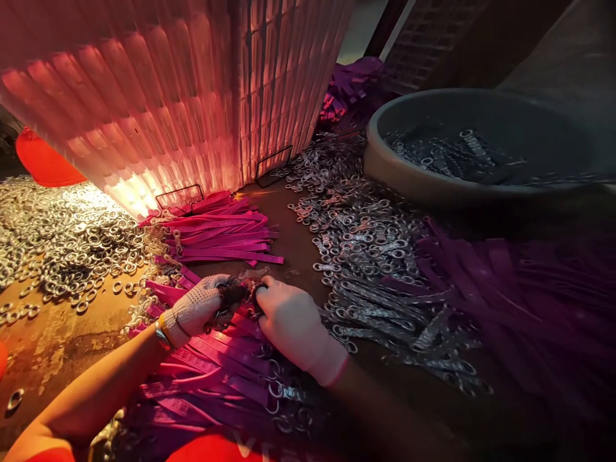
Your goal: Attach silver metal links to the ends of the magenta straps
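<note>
Both my hands meet over a pile of purple straps (206, 359), in white work gloves. My left hand (205, 305), in a dotted knit glove with darkened fingertips, is closed around small dark and metal pieces that I cannot make out. Close against it, my right hand (289, 321) is closed in a pinch, with a dark ring-like bit showing at its fingertips. Fingers and shadow hide most of what is held. Metal snap hooks (286, 391) lie at the right ends of the straps below. Just beyond my hands lies another bundle of purple straps (221, 231).
Loose metal rings (91, 244) are heaped at left. At right spread many metal swivel hooks (375, 250) and dark purple straps (510, 282). A large round basin (399, 170) holds more metal hooks. A ribbed translucent panel (192, 96) stands ahead, with a red object (45, 159) beside it.
</note>
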Available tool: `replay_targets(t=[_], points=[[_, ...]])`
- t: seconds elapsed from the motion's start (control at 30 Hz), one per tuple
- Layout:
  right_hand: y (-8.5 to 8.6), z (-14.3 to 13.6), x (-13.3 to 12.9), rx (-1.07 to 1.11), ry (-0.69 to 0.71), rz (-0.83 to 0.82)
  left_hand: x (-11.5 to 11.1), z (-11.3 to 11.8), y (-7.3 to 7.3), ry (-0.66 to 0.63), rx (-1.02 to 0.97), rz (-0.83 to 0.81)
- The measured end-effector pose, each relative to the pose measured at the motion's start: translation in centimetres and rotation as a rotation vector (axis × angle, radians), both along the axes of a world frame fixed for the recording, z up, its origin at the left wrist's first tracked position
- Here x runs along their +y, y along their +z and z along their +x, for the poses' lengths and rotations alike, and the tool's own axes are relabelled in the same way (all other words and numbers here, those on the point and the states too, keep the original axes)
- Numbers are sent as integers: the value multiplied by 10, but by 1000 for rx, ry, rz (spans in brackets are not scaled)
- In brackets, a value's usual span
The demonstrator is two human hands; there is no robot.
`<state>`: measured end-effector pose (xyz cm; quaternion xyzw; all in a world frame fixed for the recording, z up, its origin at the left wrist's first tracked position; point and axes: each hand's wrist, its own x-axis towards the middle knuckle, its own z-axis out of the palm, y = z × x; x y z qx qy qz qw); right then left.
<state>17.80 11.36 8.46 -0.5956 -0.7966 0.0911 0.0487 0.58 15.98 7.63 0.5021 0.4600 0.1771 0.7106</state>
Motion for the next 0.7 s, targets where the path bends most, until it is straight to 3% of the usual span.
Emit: replay_targets(t=[0.07,0.17,0.23,0.33,0.43,0.57,0.7], points=[[-5,0,1,8,-36,-8,0,0,-4,-28,62,89],[-17,-1,2,26,-115,-11,0,2,-8,-91,234,475],[-22,-3,2,33,-153,-7,2,3,-12,-143,274,625],[-18,-4,2,7,-178,-36,5,4,-18,-207,192,397],[-5,-1,3,-42,-122,-130,5,5,-19,-140,116,192],[1,6,4,-61,-34,-216,-2,6,-17,-62,131,165],[-12,10,-1,-44,89,-141,-9,4,-24,-83,120,173]])
